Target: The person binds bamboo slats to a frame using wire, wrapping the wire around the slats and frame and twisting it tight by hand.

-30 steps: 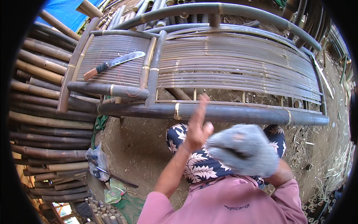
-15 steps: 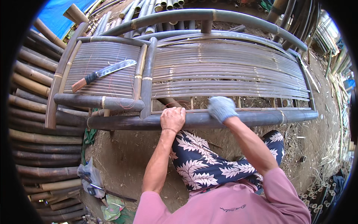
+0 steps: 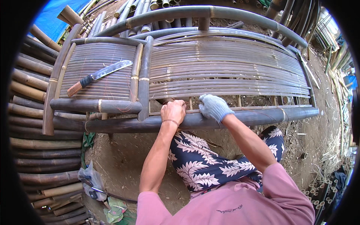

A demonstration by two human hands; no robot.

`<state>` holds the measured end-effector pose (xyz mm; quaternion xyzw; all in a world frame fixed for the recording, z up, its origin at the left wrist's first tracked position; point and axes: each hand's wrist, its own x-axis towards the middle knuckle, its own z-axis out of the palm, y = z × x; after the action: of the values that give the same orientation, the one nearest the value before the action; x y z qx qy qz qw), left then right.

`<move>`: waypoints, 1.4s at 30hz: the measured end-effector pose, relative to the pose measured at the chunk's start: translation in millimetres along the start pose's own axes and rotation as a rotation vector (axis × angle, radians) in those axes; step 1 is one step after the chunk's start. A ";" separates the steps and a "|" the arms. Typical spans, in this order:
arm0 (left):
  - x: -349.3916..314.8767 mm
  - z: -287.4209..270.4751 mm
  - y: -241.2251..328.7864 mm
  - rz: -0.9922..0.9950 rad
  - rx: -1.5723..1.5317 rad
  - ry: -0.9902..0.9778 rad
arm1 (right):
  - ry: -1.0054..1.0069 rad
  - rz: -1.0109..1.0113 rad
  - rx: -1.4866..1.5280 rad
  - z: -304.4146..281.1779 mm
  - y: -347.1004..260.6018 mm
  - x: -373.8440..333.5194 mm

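My bare left hand [image 3: 173, 111] bends closed over the inner side of a thick dark bamboo rail [image 3: 258, 115], the front edge of a long bamboo bench. Whatever its fingertips grip is hidden. Just to its right, my right hand [image 3: 215, 107] in a pale grey-blue knitted glove is closed at the same rail, its fingertips over the gap behind. I cannot make out what it holds. Beyond both hands lies the bench's panel of narrow bamboo slats [image 3: 225, 71]. Thin reddish cord [image 3: 122, 109] trails over the frame at the left.
A large knife [image 3: 99, 76] with a wooden handle lies on the slatted left section [image 3: 80, 56]. Stacked bamboo poles [image 3: 48, 144] line the left side. A plastic bag [image 3: 91, 180] sits on the dirt floor at lower left. Cut bamboo pieces [image 3: 320, 198] lie at lower right.
My gloved right hand has moved left along the rail, closer to my left hand. My left hand has shifted slightly away from me over the rail. The whole view has moved a little.
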<state>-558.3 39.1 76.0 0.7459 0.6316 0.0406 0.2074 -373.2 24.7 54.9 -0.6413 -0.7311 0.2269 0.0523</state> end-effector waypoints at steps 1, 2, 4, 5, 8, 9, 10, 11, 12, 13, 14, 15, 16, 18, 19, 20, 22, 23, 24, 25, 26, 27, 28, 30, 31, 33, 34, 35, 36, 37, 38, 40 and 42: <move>-10.3 -6.5 -0.3 -0.008 -0.010 0.044 | 0.150 -0.017 0.008 -5.3 -9.3 -14.0; -16.6 -9.4 -1.5 0.060 -0.076 0.126 | 0.229 -0.085 0.084 -9.1 -13.7 -25.5; -31.3 -20.7 -4.2 0.174 -0.237 0.132 | 0.399 -0.219 0.232 -16.4 -21.8 -42.0; -39.9 -25.3 0.1 0.232 -0.319 0.127 | 0.472 -0.312 0.280 -17.0 -24.2 -49.5; -74.1 -56.3 29.6 0.502 -0.405 0.084 | 0.275 -0.481 0.556 -32.7 -27.2 -82.3; -88.1 -68.8 37.6 0.533 -0.420 0.054 | 0.095 -0.443 0.611 -47.2 -27.6 -103.5; -101.8 -78.4 43.1 0.558 -0.436 0.025 | 0.009 -0.398 0.586 -69.4 -26.8 -129.8; -110.9 -81.4 46.2 0.584 -0.452 -0.003 | 0.021 -0.449 0.580 -77.7 -6.9 -158.5; -116.7 -79.7 43.6 0.643 -0.400 -0.014 | 0.029 -0.508 0.577 -88.3 19.1 -186.2; -118.9 -73.1 39.6 0.708 -0.354 -0.033 | 0.047 -0.503 0.658 -112.3 43.5 -213.8; -123.8 -66.6 31.9 0.753 -0.296 -0.046 | 0.069 -0.442 0.546 -148.2 62.3 -237.6; -123.5 -53.2 29.3 0.744 -0.277 -0.083 | 0.169 -0.314 0.503 -170.4 91.3 -269.1; -121.4 -34.4 30.4 0.735 -0.261 -0.119 | 0.340 0.007 0.324 -193.3 112.0 -308.6; -114.3 -13.7 53.5 0.797 -0.259 -0.111 | 0.592 0.255 0.205 -233.6 198.7 -393.3; -109.2 -6.6 67.9 0.849 -0.296 -0.044 | 0.723 0.534 0.337 -255.8 254.7 -451.8; -104.2 0.4 85.0 0.882 -0.316 0.037 | 0.884 0.568 0.214 -272.5 290.4 -487.7; -101.2 2.4 112.6 0.937 -0.386 0.117 | 0.670 0.895 -0.215 -287.5 329.8 -535.2; -103.3 -2.5 124.3 0.955 -0.433 0.108 | 0.486 1.077 -0.380 -285.9 328.3 -534.1; -107.1 -2.4 136.6 1.013 -0.538 0.114 | 0.775 0.835 -0.124 -259.1 332.1 -519.5; -114.7 -4.9 148.9 1.079 -0.609 0.142 | 0.824 0.699 0.213 -226.8 295.9 -462.7; -122.8 -9.8 157.2 1.140 -0.580 0.133 | 0.598 0.793 0.597 -209.0 204.0 -381.1; -132.6 -12.9 163.5 1.187 -0.530 0.154 | 0.472 0.806 0.842 -183.0 114.9 -306.4; -139.4 -20.1 166.5 1.229 -0.570 0.179 | 0.141 0.679 1.142 -153.8 83.8 -267.8; -149.9 -28.5 167.9 1.318 -0.561 0.174 | -0.278 0.538 1.395 -90.1 41.7 -201.8; -151.8 -35.0 170.1 1.379 -0.518 0.151 | -0.343 0.411 1.476 -68.1 20.1 -183.0; -150.1 -46.0 160.7 1.424 -0.530 0.126 | -0.669 0.353 1.228 -75.7 -23.8 -109.0; -147.5 -52.8 152.0 1.421 -0.555 0.143 | -0.281 -0.129 0.723 -66.4 -15.3 -85.3; -144.5 -58.2 141.3 1.414 -0.594 0.151 | 0.097 -0.550 0.180 -57.4 -5.6 -69.9; -132.5 -68.1 119.2 1.296 -0.666 0.189 | 0.185 -0.523 0.194 -58.1 -5.4 -56.7; -115.2 -75.3 92.4 1.120 -0.688 0.288 | 0.285 -0.494 0.193 -69.8 -7.7 -47.6; -88.9 -80.0 58.6 0.971 -0.637 0.411 | 0.131 -0.308 0.358 -95.9 -22.6 -50.9; -32.3 -67.8 10.4 0.486 -0.633 0.377 | 0.070 -0.339 0.648 -122.5 -20.1 -48.3; 9.2 -33.5 -50.2 0.338 -0.511 -0.015 | -0.001 -0.423 1.034 -121.2 -22.8 -32.3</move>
<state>-613.7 62.4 86.6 0.7644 0.4662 0.2264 0.3834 -344.0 24.0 178.9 -0.3715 -0.6375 0.5408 0.4039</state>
